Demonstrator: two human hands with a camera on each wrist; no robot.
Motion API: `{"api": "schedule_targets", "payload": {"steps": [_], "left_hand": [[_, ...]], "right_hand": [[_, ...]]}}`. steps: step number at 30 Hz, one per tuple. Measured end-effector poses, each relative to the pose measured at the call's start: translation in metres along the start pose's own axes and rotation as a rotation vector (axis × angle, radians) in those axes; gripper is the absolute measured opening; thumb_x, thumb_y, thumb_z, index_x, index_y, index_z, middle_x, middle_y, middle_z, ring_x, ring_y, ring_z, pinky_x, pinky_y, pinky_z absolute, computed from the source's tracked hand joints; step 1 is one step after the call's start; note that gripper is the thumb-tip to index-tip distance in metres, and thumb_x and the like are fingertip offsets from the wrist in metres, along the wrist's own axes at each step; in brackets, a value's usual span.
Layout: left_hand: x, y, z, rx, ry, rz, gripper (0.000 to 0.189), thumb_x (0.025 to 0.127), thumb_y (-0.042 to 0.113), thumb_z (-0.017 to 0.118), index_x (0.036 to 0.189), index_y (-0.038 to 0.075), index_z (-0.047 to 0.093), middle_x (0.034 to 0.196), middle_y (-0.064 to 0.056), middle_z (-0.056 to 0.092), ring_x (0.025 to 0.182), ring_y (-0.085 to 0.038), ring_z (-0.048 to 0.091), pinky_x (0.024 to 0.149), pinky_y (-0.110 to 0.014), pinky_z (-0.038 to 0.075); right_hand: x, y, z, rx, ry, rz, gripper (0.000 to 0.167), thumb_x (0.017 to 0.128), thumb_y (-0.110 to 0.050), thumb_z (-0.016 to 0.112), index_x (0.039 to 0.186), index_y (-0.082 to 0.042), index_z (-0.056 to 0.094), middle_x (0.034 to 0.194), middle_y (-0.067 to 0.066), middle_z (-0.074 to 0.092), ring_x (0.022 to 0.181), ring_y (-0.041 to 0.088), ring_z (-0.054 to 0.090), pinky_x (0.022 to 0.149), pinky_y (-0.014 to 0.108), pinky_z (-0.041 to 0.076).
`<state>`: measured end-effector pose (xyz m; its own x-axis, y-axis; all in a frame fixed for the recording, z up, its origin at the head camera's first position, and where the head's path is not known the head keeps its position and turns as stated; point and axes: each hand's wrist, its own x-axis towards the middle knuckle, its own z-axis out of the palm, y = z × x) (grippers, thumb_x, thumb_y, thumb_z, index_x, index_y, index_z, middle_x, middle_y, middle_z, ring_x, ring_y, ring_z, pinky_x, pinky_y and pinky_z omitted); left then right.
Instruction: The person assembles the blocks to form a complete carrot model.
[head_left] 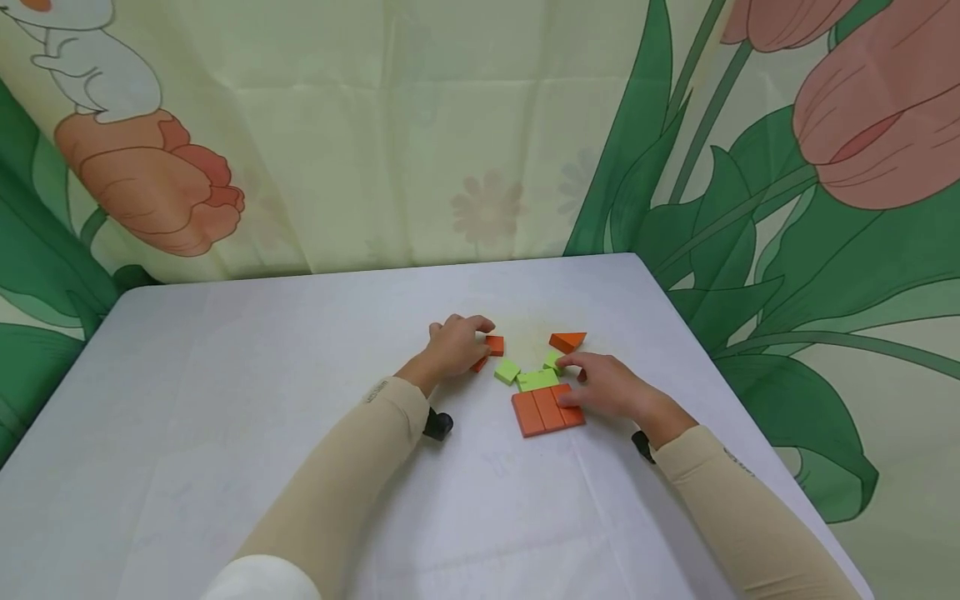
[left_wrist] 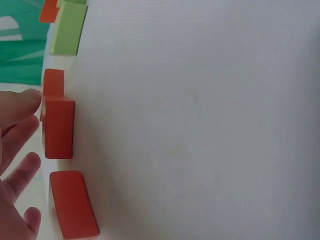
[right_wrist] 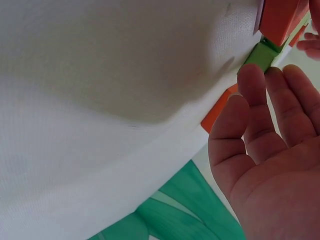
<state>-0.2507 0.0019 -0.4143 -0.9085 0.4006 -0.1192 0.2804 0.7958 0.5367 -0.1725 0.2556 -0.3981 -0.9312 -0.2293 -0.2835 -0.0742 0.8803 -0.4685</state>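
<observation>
Several orange blocks [head_left: 495, 345] lie beside the left hand [head_left: 453, 347], fingers loosely spread — while a small green block [head_left: 551, 360] sits beyond the orange row [head_left: 536, 412], nearer the relaxed right hand [head_left: 609, 387] and left of it — neither visibly gripping.

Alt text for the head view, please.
A person's left hand is at two small orange blocks, and the right hand is by a small green block, over one end of a row of orange rectangular blocks. More green blocks and an orange triangular block lie beyond, on a white table before a floral backdrop.
</observation>
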Motion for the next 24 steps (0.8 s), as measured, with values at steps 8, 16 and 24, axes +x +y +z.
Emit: {"api": "schedule_targets", "payload": {"steps": [8, 16, 24], "left_hand": [[0.005, 0.005, 0.002, 0.07, 0.01, -0.022, 0.031, 0.096, 0.026, 0.067, 0.125, 0.016, 0.067, 0.114, 0.004, 0.066, 0.111, -0.021, 0.049, 0.095, -0.045, 0.028], [-0.003, 0.011, 0.0, 0.208, 0.094, 0.063, 0.035, 0.096, 0.033, 0.068, 0.125, 0.014, 0.068, 0.109, 0.001, 0.066, 0.113, -0.021, 0.05, 0.095, -0.045, 0.029], [-0.038, 0.029, -0.003, 0.085, 0.081, 0.186, 0.03, 0.091, 0.031, 0.075, 0.116, 0.014, 0.072, 0.106, 0.006, 0.069, 0.11, -0.018, 0.053, 0.093, -0.043, 0.033]], "right_hand": [[0.001, 0.001, 0.0, -0.011, -0.006, -0.002, 0.056, 0.088, -0.029, 0.079, 0.138, -0.01, 0.059, 0.115, 0.007, 0.061, 0.1, 0.026, 0.053, 0.078, 0.037, 0.048], [0.002, 0.0, -0.002, -0.04, -0.007, -0.014, 0.055, 0.088, -0.03, 0.078, 0.137, -0.011, 0.06, 0.117, 0.007, 0.06, 0.099, 0.025, 0.053, 0.079, 0.038, 0.048], [0.001, 0.001, -0.005, -0.043, -0.004, -0.029, 0.049, 0.091, -0.027, 0.075, 0.135, -0.011, 0.061, 0.116, 0.008, 0.061, 0.098, 0.025, 0.053, 0.078, 0.036, 0.047]]}}
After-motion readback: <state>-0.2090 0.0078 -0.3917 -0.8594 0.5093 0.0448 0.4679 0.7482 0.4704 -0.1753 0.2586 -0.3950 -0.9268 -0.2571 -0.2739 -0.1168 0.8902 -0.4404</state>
